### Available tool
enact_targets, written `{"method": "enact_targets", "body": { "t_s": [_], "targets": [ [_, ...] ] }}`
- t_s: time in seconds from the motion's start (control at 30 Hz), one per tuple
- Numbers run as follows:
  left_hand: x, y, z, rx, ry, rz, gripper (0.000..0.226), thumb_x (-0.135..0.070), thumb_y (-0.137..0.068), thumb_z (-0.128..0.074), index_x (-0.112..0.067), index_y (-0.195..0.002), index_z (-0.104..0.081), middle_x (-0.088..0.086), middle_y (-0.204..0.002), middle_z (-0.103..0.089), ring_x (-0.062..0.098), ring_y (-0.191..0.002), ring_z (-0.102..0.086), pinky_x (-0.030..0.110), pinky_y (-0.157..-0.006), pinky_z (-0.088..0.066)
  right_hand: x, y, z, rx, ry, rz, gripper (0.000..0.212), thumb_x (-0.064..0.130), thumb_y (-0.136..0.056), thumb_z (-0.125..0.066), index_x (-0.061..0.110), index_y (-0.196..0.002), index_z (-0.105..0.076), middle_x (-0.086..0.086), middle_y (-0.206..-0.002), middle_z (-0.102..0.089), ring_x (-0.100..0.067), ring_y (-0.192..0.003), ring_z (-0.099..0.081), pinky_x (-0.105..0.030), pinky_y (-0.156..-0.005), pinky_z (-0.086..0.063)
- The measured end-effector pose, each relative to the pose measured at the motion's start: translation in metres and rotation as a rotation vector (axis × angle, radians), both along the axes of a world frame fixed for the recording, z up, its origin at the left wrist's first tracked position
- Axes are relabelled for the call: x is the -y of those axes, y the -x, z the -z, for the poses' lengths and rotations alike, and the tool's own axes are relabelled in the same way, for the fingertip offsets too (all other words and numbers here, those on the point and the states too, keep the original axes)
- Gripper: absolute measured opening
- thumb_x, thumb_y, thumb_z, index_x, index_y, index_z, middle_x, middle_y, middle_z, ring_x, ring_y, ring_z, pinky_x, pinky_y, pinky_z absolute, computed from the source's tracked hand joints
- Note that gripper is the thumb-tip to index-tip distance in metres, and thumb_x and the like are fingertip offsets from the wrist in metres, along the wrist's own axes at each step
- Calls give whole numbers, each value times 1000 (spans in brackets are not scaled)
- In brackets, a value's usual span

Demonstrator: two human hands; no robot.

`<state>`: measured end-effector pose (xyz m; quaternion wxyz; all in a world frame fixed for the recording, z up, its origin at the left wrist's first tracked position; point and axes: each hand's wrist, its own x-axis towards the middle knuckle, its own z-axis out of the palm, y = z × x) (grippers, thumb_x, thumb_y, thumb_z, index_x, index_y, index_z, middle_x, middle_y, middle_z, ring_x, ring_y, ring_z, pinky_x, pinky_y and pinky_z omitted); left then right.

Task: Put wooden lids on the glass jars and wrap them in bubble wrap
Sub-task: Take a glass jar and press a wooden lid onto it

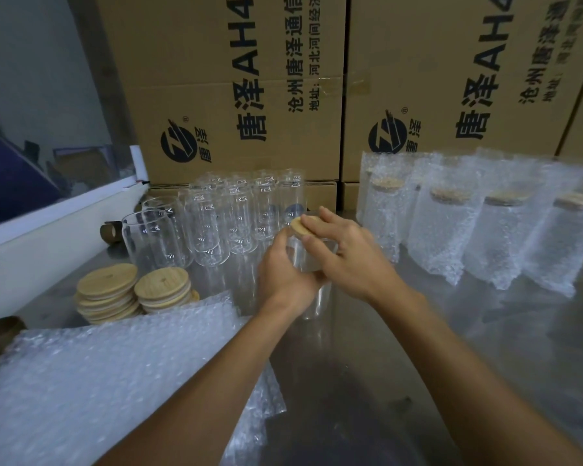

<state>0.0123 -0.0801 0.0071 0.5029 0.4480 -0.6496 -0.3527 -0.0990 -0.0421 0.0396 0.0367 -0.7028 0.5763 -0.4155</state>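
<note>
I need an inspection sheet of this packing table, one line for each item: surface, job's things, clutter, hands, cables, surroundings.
Surface: steel table, shiny.
Job's things: held jar with wooden lid at its mouth; bare jars behind; lid stacks; bubble wrap sheets; wrapped jars on the right.
Clutter: brown rolls at left.
Hands: left hand grips the jar; right hand presses the lid.
Cables: nothing seen.
Surroundings: printed cartons behind; white ledge.
</note>
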Motion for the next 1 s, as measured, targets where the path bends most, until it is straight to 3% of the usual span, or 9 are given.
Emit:
{"method": "enact_targets", "body": {
  "t_s": [0.1, 0.17, 0.27, 0.33, 0.4, 0.47, 0.6, 0.8, 1.0],
  "targets": [
    [-1, 1, -1, -8, -2, 0, 64, -25, -71, -86, -41, -125, -54, -4, -117, -64, 21, -111, -61, 35, -87, -55, -2, -1, -4, 10, -5, -32, 32, 32, -104, -53, 24, -132, -67, 5, -137, -65, -12, -149, -32, -30, -108, -33],
    [-2, 2, -1, -19, -9, 21, 64, -21, -68, -88, -43, -118, -55, -11, -108, -61, 15, -103, -61, 23, -77, -54, -6, 4, -11, 5, -35, -29, 31, 32, -102, -57, 28, -130, -68, 7, -131, -69, -11, -143, -42, -21, -101, -33],
    [-5, 2, -3, -15, 3, 49, 71, -9, -64, -89, -48, -109, -51, -21, -100, -54, 1, -89, -54, 4, -54, -43, -10, 17, -23, -4, -88, 16, 37, 32, -95, -66, 31, -131, -67, 5, -120, -71, -8, -108, -64, -18, -82, -49],
    [-4, -1, -5, 53, 54, 15, 77, -7, -63, -89, -39, -124, -55, -16, -113, -58, 7, -101, -58, 11, -70, -49, -12, 23, -27, -24, -114, 19, 52, 32, -90, -73, 26, -140, -60, 1, -127, -66, -12, -112, -62, -26, -90, -53],
    [-4, -4, -7, 173, 127, -54, 86, -9, -65, -87, -34, -138, -50, -7, -131, -55, 18, -121, -53, 33, -93, -51, -13, 26, -27, -83, -156, -5, 72, 36, -89, -75, 22, -152, -43, -2, -131, -54, -14, -118, -54, -34, -104, -46],
    [-5, -8, -8, 280, 213, -132, 90, -12, -66, -85, -36, -143, -45, -7, -136, -52, 19, -127, -47, 43, -100, -46, -13, 26, -25, -138, -199, -31, 80, 39, -91, -71, 23, -158, -30, 2, -122, -42, -7, -107, -47, -31, -101, -41],
    [-3, -13, -8, 395, 305, -211, 92, -17, -65, -85, -37, -144, -43, -9, -136, -52, 19, -126, -46, 39, -101, -40, -10, 22, -18, -148, -198, -31, 74, 43, -94, -65, 21, -156, -31, 6, -113, -34, 1, -91, -45, -28, -95, -42],
    [-3, -19, -14, 464, 403, -283, 91, -12, -68, -80, -35, -147, -41, -7, -134, -50, 17, -127, -41, 40, -104, -32, -9, 8, -17, -29, -139, 84, 90, 81, -80, -43, 14, -140, -45, -2, -122, -52, -17, -104, -57, -41, -92, -51],
    [-4, -17, -32, 407, 326, -237, 96, -26, -61, -87, -44, -144, -40, -13, -123, -48, 13, -121, -40, 32, -90, -24, -12, 9, -30, -81, -32, 37, 64, 65, -93, -49, 20, -138, -48, 2, -109, -48, -8, -94, -46, -23, -75, -37]
  ]
}}
